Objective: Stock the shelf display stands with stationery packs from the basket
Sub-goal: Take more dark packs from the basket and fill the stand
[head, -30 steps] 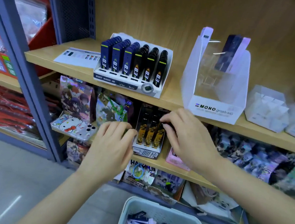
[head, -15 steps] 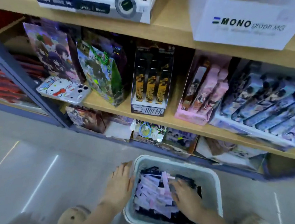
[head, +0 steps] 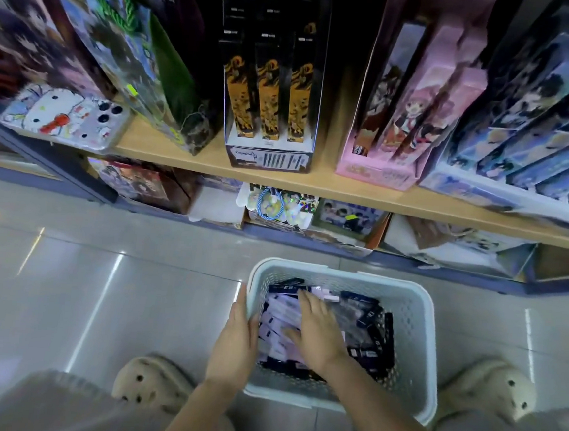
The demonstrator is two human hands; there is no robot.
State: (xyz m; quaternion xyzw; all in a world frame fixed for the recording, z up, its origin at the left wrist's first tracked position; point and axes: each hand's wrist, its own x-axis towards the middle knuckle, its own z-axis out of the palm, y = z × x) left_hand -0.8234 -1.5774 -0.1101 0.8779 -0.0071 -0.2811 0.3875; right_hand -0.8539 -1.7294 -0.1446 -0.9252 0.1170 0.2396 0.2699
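Observation:
A pale perforated basket [head: 415, 316] stands on the floor below the shelf, holding several lilac packs [head: 281, 313] and dark packs [head: 374, 329]. My left hand [head: 236, 341] grips the basket's left rim, thumb inside. My right hand [head: 318, 328] lies inside the basket with fingers spread flat on the lilac packs. On the shelf above stand a black display stand with gold-patterned packs [head: 268, 110] and a pink display stand [head: 396, 135].
The wooden shelf edge [head: 211, 167] runs across above the basket. A phone case [head: 64, 117] lies at its left end, and blue printed boxes [head: 530, 140] stand at its right. Boxes fill the lower shelf. Two cream clogs [head: 154, 386] flank the basket.
The view has dropped from the upper shelves to the floor. Both hands left the black stand and came down to the basket; my right hand slid leftward across the lilac packs.

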